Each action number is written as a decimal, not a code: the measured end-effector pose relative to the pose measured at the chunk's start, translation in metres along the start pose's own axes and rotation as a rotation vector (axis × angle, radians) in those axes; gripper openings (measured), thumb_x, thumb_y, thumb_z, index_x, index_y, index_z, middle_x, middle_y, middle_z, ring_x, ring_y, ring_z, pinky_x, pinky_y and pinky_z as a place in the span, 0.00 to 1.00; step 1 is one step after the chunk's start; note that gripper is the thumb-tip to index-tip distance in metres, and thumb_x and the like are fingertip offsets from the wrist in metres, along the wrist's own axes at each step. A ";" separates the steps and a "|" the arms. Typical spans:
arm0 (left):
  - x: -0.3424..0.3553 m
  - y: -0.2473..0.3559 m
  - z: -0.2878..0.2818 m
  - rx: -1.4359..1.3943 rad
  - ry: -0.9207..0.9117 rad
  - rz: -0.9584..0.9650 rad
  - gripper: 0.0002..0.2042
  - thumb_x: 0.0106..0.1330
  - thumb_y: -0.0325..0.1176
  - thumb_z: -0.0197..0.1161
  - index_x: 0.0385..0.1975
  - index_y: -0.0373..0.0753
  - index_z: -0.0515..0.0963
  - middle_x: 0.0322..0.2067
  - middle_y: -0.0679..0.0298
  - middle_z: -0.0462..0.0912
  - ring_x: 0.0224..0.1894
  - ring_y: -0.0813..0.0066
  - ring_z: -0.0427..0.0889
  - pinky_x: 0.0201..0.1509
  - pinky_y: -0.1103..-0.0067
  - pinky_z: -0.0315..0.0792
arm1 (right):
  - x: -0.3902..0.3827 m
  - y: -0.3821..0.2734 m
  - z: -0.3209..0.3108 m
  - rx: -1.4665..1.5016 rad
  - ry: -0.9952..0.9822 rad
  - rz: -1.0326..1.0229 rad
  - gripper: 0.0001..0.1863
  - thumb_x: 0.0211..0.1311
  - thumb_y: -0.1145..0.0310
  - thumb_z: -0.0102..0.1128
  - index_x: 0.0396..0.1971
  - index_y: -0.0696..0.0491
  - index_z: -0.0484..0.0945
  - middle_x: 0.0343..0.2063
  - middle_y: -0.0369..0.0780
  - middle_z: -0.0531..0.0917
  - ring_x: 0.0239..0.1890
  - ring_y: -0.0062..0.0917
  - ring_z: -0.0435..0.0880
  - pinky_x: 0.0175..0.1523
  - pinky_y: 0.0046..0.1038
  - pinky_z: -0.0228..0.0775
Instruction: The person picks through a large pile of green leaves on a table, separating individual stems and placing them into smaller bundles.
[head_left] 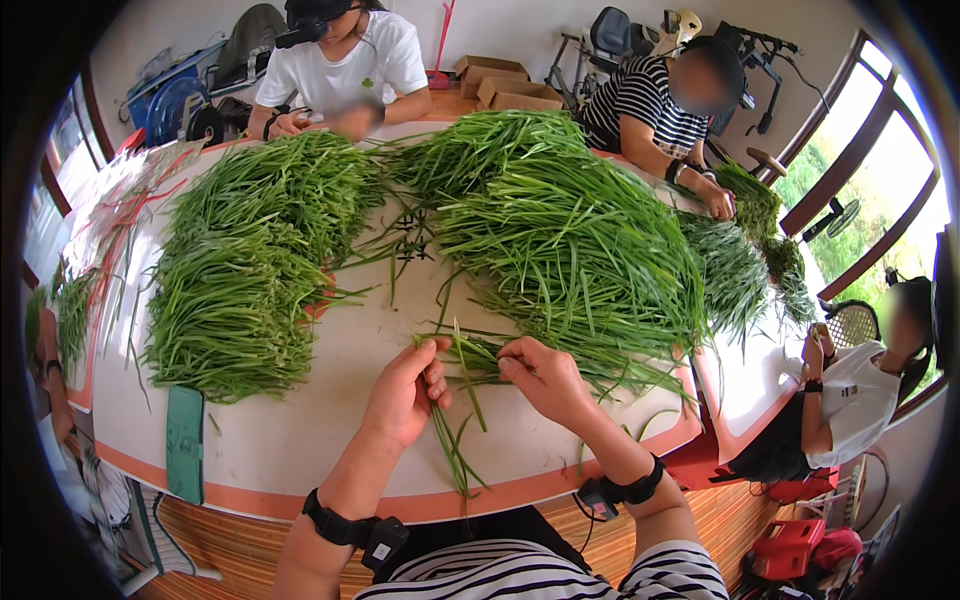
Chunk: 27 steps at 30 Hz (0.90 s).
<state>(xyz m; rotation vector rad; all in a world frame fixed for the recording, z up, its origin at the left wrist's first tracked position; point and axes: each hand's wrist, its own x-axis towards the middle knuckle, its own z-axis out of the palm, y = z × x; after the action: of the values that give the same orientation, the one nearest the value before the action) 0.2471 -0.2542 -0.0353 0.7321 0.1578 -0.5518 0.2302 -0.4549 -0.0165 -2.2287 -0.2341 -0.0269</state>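
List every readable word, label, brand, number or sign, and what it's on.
Tabletop: large dark characters mid-table; I won't copy them out.
Black device on the wearer's left wrist: pale label, too small to read.
White shirt, far side: small green emblem, no legible words.
White shirt at right: small dark mark, too small to read.

Right of the left leaf heap (235, 310), bare tabletop (338, 355) offers passage; farther right, a larger heap (570, 240) blocks; nearer, a green case (185, 445) does.
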 end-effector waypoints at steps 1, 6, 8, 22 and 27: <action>0.000 0.001 0.000 0.013 0.028 0.009 0.10 0.64 0.38 0.51 0.37 0.39 0.71 0.17 0.73 0.62 0.19 0.82 0.61 0.25 0.80 0.61 | 0.000 -0.001 0.001 0.050 0.004 0.011 0.09 0.57 0.69 0.54 0.33 0.59 0.73 0.22 0.42 0.79 0.23 0.25 0.78 0.31 0.24 0.69; -0.003 0.002 0.008 0.071 0.039 0.013 0.08 0.63 0.36 0.54 0.37 0.39 0.72 0.19 0.74 0.61 0.21 0.83 0.61 0.27 0.81 0.61 | 0.000 -0.009 0.008 0.107 0.012 0.016 0.09 0.58 0.69 0.55 0.35 0.59 0.74 0.22 0.41 0.79 0.23 0.23 0.78 0.31 0.23 0.69; -0.004 0.000 0.008 0.096 -0.037 0.018 0.11 0.63 0.35 0.55 0.41 0.38 0.72 0.19 0.73 0.61 0.21 0.82 0.61 0.28 0.80 0.62 | 0.000 -0.012 0.011 0.137 -0.006 0.027 0.09 0.58 0.70 0.55 0.35 0.59 0.74 0.23 0.41 0.80 0.24 0.22 0.78 0.32 0.22 0.69; -0.004 -0.005 0.008 0.254 0.085 0.149 0.11 0.65 0.37 0.53 0.35 0.36 0.75 0.22 0.72 0.68 0.25 0.84 0.65 0.30 0.83 0.65 | 0.001 -0.019 0.023 0.292 -0.061 0.092 0.12 0.58 0.68 0.55 0.37 0.61 0.74 0.23 0.40 0.81 0.24 0.19 0.77 0.31 0.20 0.68; -0.001 -0.010 0.001 0.420 0.123 0.205 0.11 0.66 0.38 0.51 0.36 0.37 0.75 0.24 0.71 0.69 0.26 0.84 0.67 0.31 0.84 0.66 | -0.001 -0.024 0.021 0.013 -0.011 -0.036 0.10 0.57 0.68 0.55 0.34 0.59 0.75 0.21 0.43 0.80 0.22 0.28 0.79 0.28 0.24 0.69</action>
<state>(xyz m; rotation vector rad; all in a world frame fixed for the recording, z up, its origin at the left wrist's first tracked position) 0.2407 -0.2603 -0.0402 1.1779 0.0786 -0.3451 0.2240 -0.4240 -0.0106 -2.2125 -0.2802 -0.0325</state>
